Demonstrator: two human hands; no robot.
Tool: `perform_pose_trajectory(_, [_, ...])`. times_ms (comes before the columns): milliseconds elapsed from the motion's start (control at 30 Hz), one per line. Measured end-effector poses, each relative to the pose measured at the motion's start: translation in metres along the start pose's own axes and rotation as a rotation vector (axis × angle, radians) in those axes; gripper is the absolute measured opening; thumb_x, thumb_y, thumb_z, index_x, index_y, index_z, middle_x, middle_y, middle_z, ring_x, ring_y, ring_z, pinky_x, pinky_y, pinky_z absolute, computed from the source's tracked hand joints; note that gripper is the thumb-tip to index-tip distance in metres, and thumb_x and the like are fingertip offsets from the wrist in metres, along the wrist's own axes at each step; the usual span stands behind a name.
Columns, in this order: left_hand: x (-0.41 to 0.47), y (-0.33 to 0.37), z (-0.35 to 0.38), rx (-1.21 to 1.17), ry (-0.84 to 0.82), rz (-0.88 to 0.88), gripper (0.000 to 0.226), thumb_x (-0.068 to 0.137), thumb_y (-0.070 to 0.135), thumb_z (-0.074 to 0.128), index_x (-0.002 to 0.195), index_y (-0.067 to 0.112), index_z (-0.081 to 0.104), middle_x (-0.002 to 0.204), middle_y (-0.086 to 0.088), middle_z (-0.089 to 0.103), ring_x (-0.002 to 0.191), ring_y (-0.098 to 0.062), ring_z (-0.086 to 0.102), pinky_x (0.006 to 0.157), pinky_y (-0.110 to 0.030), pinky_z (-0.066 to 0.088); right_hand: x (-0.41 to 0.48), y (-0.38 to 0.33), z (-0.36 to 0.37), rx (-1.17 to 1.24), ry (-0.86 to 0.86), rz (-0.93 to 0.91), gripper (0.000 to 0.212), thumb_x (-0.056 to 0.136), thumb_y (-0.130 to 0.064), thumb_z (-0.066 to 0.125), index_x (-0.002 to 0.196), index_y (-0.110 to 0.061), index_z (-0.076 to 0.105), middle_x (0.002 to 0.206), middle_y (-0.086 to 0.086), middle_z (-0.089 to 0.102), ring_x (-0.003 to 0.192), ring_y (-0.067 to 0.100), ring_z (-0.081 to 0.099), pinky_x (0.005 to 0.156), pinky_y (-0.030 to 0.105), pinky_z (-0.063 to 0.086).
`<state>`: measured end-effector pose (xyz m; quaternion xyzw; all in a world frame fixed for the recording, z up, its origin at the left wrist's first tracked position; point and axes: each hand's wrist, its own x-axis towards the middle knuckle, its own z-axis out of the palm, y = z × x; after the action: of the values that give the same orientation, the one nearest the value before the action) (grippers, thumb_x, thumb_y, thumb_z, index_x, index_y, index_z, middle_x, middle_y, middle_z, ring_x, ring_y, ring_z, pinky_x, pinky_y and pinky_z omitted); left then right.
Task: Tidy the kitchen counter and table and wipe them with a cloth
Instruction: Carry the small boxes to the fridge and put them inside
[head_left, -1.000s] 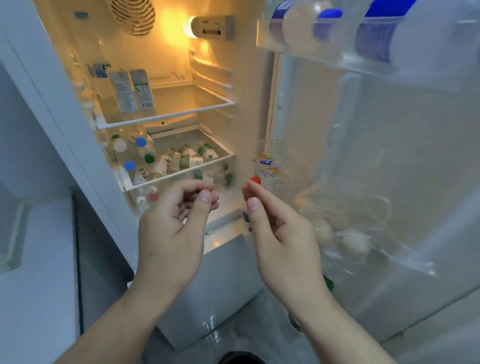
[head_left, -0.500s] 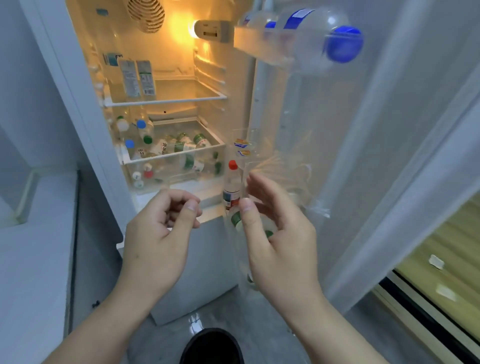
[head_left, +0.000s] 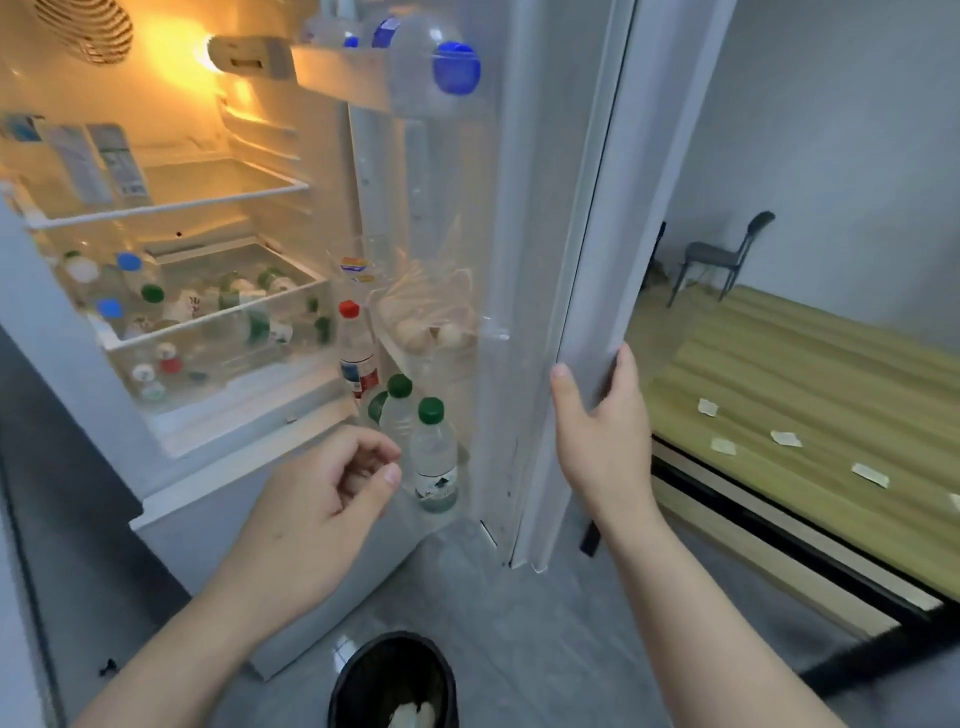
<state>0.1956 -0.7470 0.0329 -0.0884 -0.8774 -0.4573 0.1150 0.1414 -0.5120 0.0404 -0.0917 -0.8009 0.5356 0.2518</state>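
A white fridge stands open, its lit interior holding several small bottles in a clear drawer (head_left: 218, 332). My right hand (head_left: 602, 415) grips the outer edge of the fridge door (head_left: 582, 218). My left hand (head_left: 317, 499) hovers in front of the door's lower rack with its fingers loosely curled and nothing in them. That rack holds green-capped water bottles (head_left: 434, 457) and a red-capped bottle (head_left: 356, 353). A bag of eggs (head_left: 426, 322) sits in the door shelf above them. No cloth is in view.
A black waste bin (head_left: 395, 680) stands on the grey floor right below me. To the right lies a low bed frame with a green slatted top (head_left: 810, 395), and a dark chair (head_left: 722, 254) stands by the far wall. A blue-capped bottle (head_left: 441, 67) lies in the top door rack.
My right hand has moved from in front of the door shelves out to the door's edge and taken hold of it. My left hand dropped lower, and the view swung right.
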Motion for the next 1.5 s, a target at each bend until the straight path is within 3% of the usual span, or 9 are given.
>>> perform_pose_trajectory(200, [-0.016, -0.002, 0.0, -0.036, 0.028, -0.002, 0.016, 0.092, 0.022, 0.067, 0.096, 0.037, 0.065, 0.091, 0.019, 0.068, 0.082, -0.006, 0.067, 0.071, -0.012, 0.047, -0.023, 0.0, 0.002, 0.03, 0.007, -0.035, 0.04, 0.099, -0.042, 0.052, 0.135, -0.025, 0.054, 0.125, -0.013, 0.062, 0.115, 0.002, 0.058, 0.101, 0.033, 0.049])
perform_pose_trajectory(267, [-0.017, 0.0, -0.002, -0.068, 0.05, -0.005, 0.018, 0.092, 0.02, 0.067, 0.098, 0.036, 0.065, 0.092, 0.019, 0.069, 0.084, -0.006, 0.067, 0.073, -0.013, 0.049, -0.029, -0.006, 0.004, 0.07, 0.003, -0.065, 0.022, 0.101, -0.039, 0.051, 0.114, -0.026, 0.063, 0.104, -0.017, 0.067, 0.098, -0.003, 0.061, 0.092, 0.029, 0.052])
perform_pose_trajectory(333, [-0.016, 0.001, -0.006, -0.088, 0.07, -0.01, 0.021, 0.093, 0.019, 0.066, 0.101, 0.037, 0.066, 0.095, 0.02, 0.069, 0.087, -0.005, 0.067, 0.076, -0.015, 0.05, -0.028, -0.013, 0.01, 0.141, -0.034, -0.081, 0.027, 0.103, -0.037, 0.049, 0.091, -0.022, 0.069, 0.085, -0.01, 0.071, 0.084, 0.004, 0.066, 0.081, 0.031, 0.055])
perform_pose_trajectory(433, [-0.014, 0.0, -0.016, -0.086, 0.115, -0.007, 0.023, 0.093, 0.018, 0.066, 0.105, 0.037, 0.066, 0.099, 0.02, 0.069, 0.093, -0.003, 0.066, 0.08, -0.012, 0.05, -0.019, -0.018, 0.033, 0.352, -0.186, 0.03, 0.039, 0.105, -0.031, 0.05, 0.081, -0.01, 0.072, 0.076, 0.003, 0.074, 0.075, 0.017, 0.071, 0.073, 0.034, 0.059])
perform_pose_trajectory(600, [-0.008, -0.014, -0.032, -0.091, 0.283, -0.054, 0.026, 0.085, 0.02, 0.074, 0.108, 0.03, 0.065, 0.099, 0.011, 0.07, 0.09, -0.01, 0.068, 0.08, -0.014, 0.051, -0.01, -0.025, 0.087, 0.379, -0.383, 0.052, 0.019, 0.099, -0.018, 0.059, 0.088, -0.012, 0.074, 0.085, 0.001, 0.076, 0.085, 0.015, 0.073, 0.075, 0.039, 0.059])
perform_pose_trajectory(767, [0.006, -0.035, -0.049, -0.047, 0.532, -0.184, 0.035, 0.078, 0.034, 0.08, 0.102, 0.043, 0.055, 0.1, 0.017, 0.068, 0.089, -0.002, 0.067, 0.077, -0.024, 0.054, -0.001, -0.033, 0.147, 0.318, -0.581, -0.016, 0.016, 0.09, -0.02, 0.063, 0.1, -0.024, 0.075, 0.097, -0.011, 0.075, 0.097, 0.009, 0.071, 0.091, 0.045, 0.057])
perform_pose_trajectory(1000, [0.039, -0.082, -0.087, 0.104, 0.9, -0.339, 0.031, 0.082, 0.02, 0.078, 0.103, 0.026, 0.055, 0.093, 0.019, 0.065, 0.079, 0.004, 0.064, 0.071, -0.016, 0.05, 0.023, -0.055, 0.223, 0.264, -0.821, -0.12, 0.032, 0.098, -0.011, 0.055, 0.127, -0.018, 0.066, 0.125, -0.009, 0.068, 0.111, -0.001, 0.062, 0.105, 0.023, 0.046])
perform_pose_trajectory(1200, [0.069, -0.123, -0.134, 0.129, 1.005, -0.401, 0.03, 0.085, 0.017, 0.076, 0.108, 0.021, 0.057, 0.094, 0.016, 0.065, 0.078, 0.013, 0.059, 0.07, -0.003, 0.042, 0.037, -0.08, 0.281, 0.239, -0.922, -0.208, 0.038, 0.097, -0.008, 0.051, 0.131, -0.015, 0.064, 0.128, -0.01, 0.065, 0.115, -0.002, 0.059, 0.104, 0.015, 0.042])
perform_pose_trajectory(1500, [0.115, -0.178, -0.186, 0.085, 1.05, -0.388, 0.035, 0.087, 0.012, 0.074, 0.113, 0.02, 0.052, 0.1, 0.013, 0.063, 0.082, 0.012, 0.06, 0.072, 0.0, 0.044, 0.055, -0.107, 0.357, 0.181, -0.864, -0.221, 0.033, 0.092, -0.01, 0.057, 0.123, -0.018, 0.065, 0.107, -0.007, 0.069, 0.097, 0.008, 0.064, 0.095, 0.024, 0.049])
